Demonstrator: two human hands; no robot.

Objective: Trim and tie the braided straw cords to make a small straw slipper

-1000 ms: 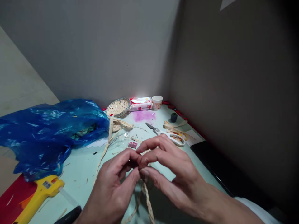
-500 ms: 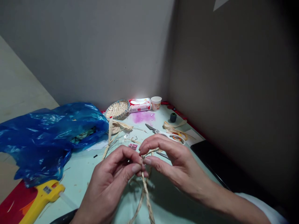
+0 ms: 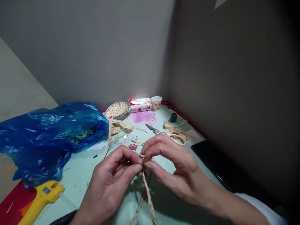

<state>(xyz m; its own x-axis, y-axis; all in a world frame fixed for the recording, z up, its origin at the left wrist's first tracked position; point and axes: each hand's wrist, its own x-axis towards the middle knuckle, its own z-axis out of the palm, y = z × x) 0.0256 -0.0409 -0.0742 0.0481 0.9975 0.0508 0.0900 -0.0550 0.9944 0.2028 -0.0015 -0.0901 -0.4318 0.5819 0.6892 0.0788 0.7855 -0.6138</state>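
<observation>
A twisted cord of pale straw-like fibre [image 3: 148, 200] hangs from between my hands toward the bottom of the view, with a second strand beside it. My left hand [image 3: 112, 178] pinches the cord's upper end between thumb and forefinger. Close against it, my right hand [image 3: 173, 165] has its thumb and fingertips brought together at the same spot. Whatever small part lies between the fingertips is mostly hidden. Behind the hands are scissors with white handles [image 3: 178, 139] and a small pink piece [image 3: 133, 147].
A blue plastic bag [image 3: 47, 137] covers the left side, above a yellow glue gun [image 3: 42, 200]. At the back stand a woven basket [image 3: 117, 108], a tissue pack [image 3: 140, 105] and a paper cup [image 3: 156, 103]. A dark thread spool [image 3: 173, 117] and loose fibre strips [image 3: 109, 140] lie about.
My right hand's fingers have closed down toward the left fingertips, and the thumb has shifted slightly lower. The left hand keeps its pinch on the cord.
</observation>
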